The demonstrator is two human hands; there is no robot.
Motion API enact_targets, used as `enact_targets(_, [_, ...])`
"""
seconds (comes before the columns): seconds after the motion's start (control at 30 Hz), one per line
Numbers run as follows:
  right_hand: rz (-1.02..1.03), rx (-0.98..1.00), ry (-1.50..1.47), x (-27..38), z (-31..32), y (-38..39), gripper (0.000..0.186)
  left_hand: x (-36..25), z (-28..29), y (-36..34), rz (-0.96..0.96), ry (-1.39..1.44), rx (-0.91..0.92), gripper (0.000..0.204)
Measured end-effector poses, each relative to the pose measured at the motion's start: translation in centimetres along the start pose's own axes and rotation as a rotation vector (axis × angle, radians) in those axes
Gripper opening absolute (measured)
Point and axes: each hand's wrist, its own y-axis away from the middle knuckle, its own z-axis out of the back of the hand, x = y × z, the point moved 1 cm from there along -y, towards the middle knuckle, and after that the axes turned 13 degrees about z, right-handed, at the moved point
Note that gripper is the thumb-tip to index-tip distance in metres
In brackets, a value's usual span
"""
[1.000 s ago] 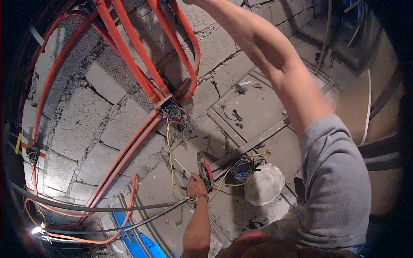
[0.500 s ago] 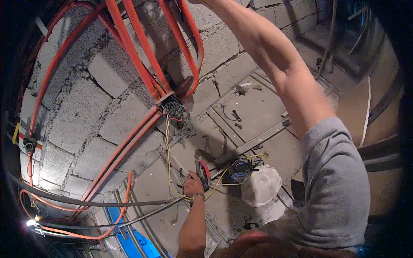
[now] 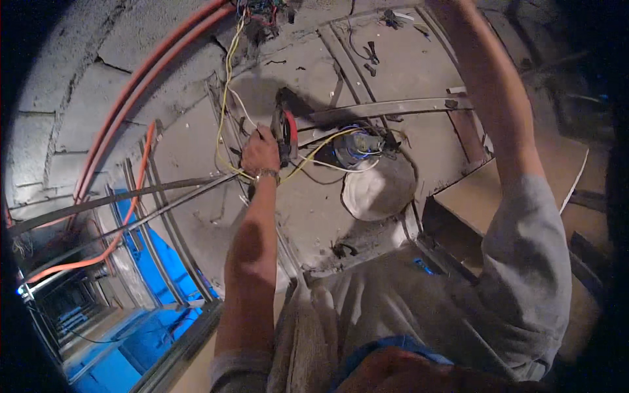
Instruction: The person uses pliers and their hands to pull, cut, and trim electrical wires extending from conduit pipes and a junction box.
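My left hand (image 3: 261, 152), with a watch at the wrist, is closed around a red-and-black hand tool (image 3: 286, 133). The tool sits next to thin yellow wires (image 3: 226, 98) that run up to a wall box stuffed with wire ends (image 3: 259, 10). More yellow wire leads right to a coil of blue wire (image 3: 357, 147) above a white round bucket (image 3: 379, 191). My right arm (image 3: 491, 98) stretches up past the top edge, so its hand is out of sight.
Orange conduits (image 3: 134, 98) curve along the grey block wall at left. Metal strips (image 3: 386, 108) and small scraps lie on the dusty floor. A cardboard box (image 3: 524, 164) stands at right. Blue panels (image 3: 164, 262) and a deep shaft show at lower left.
The view has tilted down, so the wall box and orange conduits have slid toward the top edge. My left hand keeps hold of the tool; my right hand has left the picture.
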Motion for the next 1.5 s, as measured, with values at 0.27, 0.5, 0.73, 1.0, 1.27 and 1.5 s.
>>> enact_targets(0.27, [-0.045, 0.595, 0.127, -3.2, -20.9, 6.5, 0.047, 1.0, -0.3, -0.2, -0.009, -0.002, -0.023, 0.058])
enact_targets(0.5, [0.416, 0.542, 0.166, -18.0, -38.0, 4.3, 0.023, 0.7, -2.2, 1.2, -0.181, -0.006, -0.046, 0.043])
enact_targets(0.73, [-0.313, 0.447, 0.188, -8.7, -42.9, 0.0, 0.049, 4.8, -0.6, 0.8, -0.062, 0.039, -0.127, 0.041])
enact_targets(1.0, [-0.423, 0.377, -0.481, -17.2, -36.4, 2.2, 0.018, 0.1, 1.2, 1.7, -0.044, 0.011, -0.035, 0.057])
enact_targets(1.27, [0.065, -0.284, -0.482, -6.3, -9.1, 9.1, 0.049, 0.2, 1.9, 2.0, -0.084, 0.058, -0.086, 0.057])
enact_targets(1.5, [0.034, -0.702, -0.056, -4.0, 9.6, 6.2, 0.052, 0.4, 1.9, 2.2, -0.068, 0.039, -0.047, 0.057])
